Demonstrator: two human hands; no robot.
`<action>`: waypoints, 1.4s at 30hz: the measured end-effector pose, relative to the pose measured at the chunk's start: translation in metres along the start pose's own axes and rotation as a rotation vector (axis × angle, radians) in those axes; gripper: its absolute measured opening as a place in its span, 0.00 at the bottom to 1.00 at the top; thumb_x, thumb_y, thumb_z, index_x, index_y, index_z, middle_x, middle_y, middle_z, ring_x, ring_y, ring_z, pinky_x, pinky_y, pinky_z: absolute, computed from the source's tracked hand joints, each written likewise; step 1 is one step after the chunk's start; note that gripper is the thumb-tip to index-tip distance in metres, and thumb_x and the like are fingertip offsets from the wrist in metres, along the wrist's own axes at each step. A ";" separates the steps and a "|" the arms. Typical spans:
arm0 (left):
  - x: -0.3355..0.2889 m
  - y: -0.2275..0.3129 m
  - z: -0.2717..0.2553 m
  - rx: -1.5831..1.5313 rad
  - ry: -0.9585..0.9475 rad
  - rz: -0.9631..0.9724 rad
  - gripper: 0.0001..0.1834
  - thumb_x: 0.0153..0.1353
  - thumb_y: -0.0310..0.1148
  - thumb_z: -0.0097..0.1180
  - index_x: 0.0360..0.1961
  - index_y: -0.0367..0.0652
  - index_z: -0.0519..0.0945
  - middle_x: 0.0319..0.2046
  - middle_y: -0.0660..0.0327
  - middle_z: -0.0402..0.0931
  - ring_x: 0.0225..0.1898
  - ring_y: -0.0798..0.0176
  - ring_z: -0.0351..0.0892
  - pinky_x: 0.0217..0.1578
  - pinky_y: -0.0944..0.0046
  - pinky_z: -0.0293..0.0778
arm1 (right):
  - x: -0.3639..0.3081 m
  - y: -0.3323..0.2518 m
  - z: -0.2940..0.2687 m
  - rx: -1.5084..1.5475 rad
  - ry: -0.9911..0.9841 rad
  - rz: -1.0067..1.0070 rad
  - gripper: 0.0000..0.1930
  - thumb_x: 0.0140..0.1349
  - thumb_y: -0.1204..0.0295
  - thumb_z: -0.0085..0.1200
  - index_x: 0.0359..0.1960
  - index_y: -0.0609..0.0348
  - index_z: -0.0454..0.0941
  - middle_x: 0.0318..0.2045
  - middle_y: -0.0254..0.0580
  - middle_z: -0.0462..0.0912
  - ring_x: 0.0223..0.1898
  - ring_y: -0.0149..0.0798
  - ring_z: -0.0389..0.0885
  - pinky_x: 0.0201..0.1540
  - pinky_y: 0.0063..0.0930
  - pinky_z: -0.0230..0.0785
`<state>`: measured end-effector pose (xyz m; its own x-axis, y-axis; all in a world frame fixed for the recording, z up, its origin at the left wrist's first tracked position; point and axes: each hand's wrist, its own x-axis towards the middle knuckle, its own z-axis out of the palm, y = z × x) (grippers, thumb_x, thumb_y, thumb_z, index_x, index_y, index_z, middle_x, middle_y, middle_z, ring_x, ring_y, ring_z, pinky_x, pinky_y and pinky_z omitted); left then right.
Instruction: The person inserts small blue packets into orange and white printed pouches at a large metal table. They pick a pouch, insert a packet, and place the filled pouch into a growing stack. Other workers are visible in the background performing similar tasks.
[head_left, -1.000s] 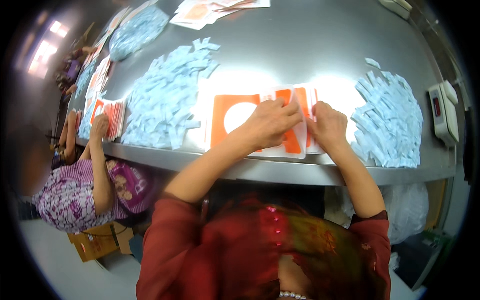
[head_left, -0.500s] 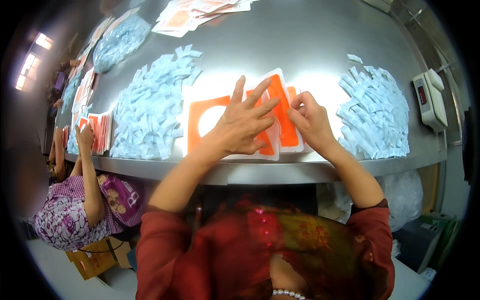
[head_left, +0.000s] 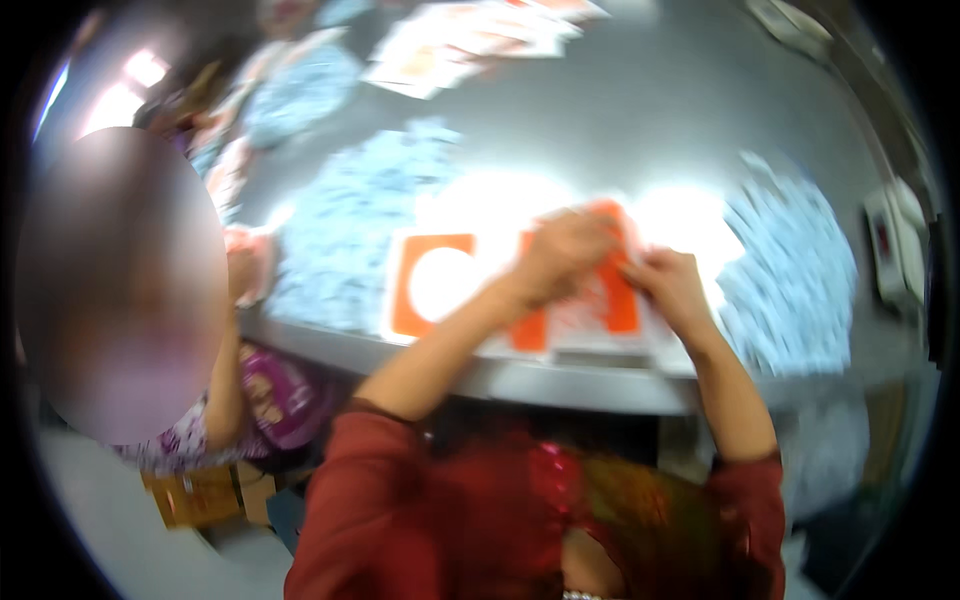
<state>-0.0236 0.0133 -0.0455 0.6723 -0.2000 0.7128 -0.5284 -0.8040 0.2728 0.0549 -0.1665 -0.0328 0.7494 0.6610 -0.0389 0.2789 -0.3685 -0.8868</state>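
Several flat orange-and-white packets [head_left: 405, 310] lie side by side at the table's near edge; one shows a large white circle. My left hand [head_left: 568, 255] lies over the packets right of it, its fingers smeared by motion. An upright orange packet [head_left: 622, 290] stands between my two hands. Its right edge is at the fingertips of my right hand [head_left: 672, 292], which are pinched together there. To the left is a wide heap of small pale-blue sachets [head_left: 350, 225]. A second heap of pale-blue sachets [head_left: 795, 270] sits right of my right hand.
More orange-and-white packets [head_left: 470, 45] are piled on the far side of the metal table [head_left: 640, 110]. A blue-filled clear bag [head_left: 300, 95] lies far left. A white scale-like device [head_left: 893, 240] stands at the right edge. Another person [head_left: 225, 400] works close on my left.
The whole view has shifted and blurred. My left hand's spread fingers have drawn in over the packets, and the right hand remains at the packet's edge. The person on the left appears nearer.
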 end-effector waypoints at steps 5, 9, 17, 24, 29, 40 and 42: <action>0.002 0.019 0.013 -0.135 -0.201 0.054 0.25 0.34 0.24 0.61 0.41 0.39 0.75 0.46 0.54 0.71 0.41 0.51 0.74 0.35 0.54 0.72 | -0.020 0.021 -0.003 0.114 0.141 -0.011 0.18 0.51 0.67 0.62 0.13 0.65 0.68 0.11 0.29 0.67 0.17 0.23 0.60 0.17 0.23 0.54; -0.006 0.027 0.005 -0.037 -0.107 0.086 0.21 0.35 0.22 0.59 0.37 0.39 0.74 0.43 0.55 0.71 0.38 0.54 0.73 0.35 0.56 0.71 | -0.024 0.017 0.009 0.405 0.061 0.023 0.14 0.52 0.73 0.61 0.15 0.59 0.67 0.15 0.25 0.68 0.18 0.19 0.62 0.18 0.17 0.52; -0.009 0.023 0.016 -0.006 -0.021 0.157 0.07 0.42 0.29 0.54 0.22 0.45 0.68 0.29 0.61 0.66 0.28 0.59 0.69 0.25 0.62 0.67 | -0.021 0.032 0.017 0.416 -0.037 0.038 0.09 0.53 0.75 0.60 0.20 0.62 0.73 0.18 0.26 0.73 0.20 0.19 0.66 0.21 0.14 0.58; 0.001 0.027 0.011 0.046 0.067 0.172 0.08 0.43 0.28 0.54 0.26 0.45 0.69 0.28 0.61 0.66 0.26 0.60 0.69 0.23 0.62 0.66 | -0.019 -0.001 0.000 0.677 -0.249 0.162 0.04 0.51 0.80 0.57 0.28 0.65 0.76 0.25 0.33 0.79 0.25 0.24 0.75 0.30 0.19 0.69; -0.009 0.027 0.014 0.037 -0.165 0.008 0.05 0.48 0.27 0.52 0.28 0.44 0.71 0.28 0.60 0.69 0.27 0.58 0.72 0.24 0.60 0.68 | -0.015 0.014 -0.007 0.573 -0.292 0.189 0.04 0.52 0.77 0.57 0.28 0.66 0.76 0.24 0.34 0.80 0.25 0.25 0.75 0.28 0.21 0.69; -0.004 0.036 0.013 -0.044 -0.338 0.076 0.06 0.46 0.27 0.54 0.29 0.41 0.75 0.29 0.56 0.73 0.26 0.54 0.76 0.23 0.58 0.71 | -0.022 0.009 0.000 -0.326 -0.081 -0.083 0.14 0.49 0.63 0.55 0.28 0.64 0.74 0.22 0.54 0.79 0.26 0.55 0.78 0.31 0.40 0.69; 0.012 0.049 -0.010 -0.343 -0.405 -0.291 0.05 0.47 0.27 0.54 0.28 0.42 0.74 0.27 0.58 0.73 0.28 0.55 0.76 0.24 0.59 0.71 | -0.016 0.028 0.003 -0.376 -0.054 -0.142 0.11 0.47 0.64 0.55 0.26 0.58 0.74 0.23 0.53 0.78 0.28 0.57 0.77 0.31 0.45 0.69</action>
<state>-0.0467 -0.0229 -0.0168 0.9226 -0.2503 0.2934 -0.3849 -0.6445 0.6607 0.0487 -0.1857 -0.0579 0.6578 0.7522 0.0388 0.5849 -0.4776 -0.6555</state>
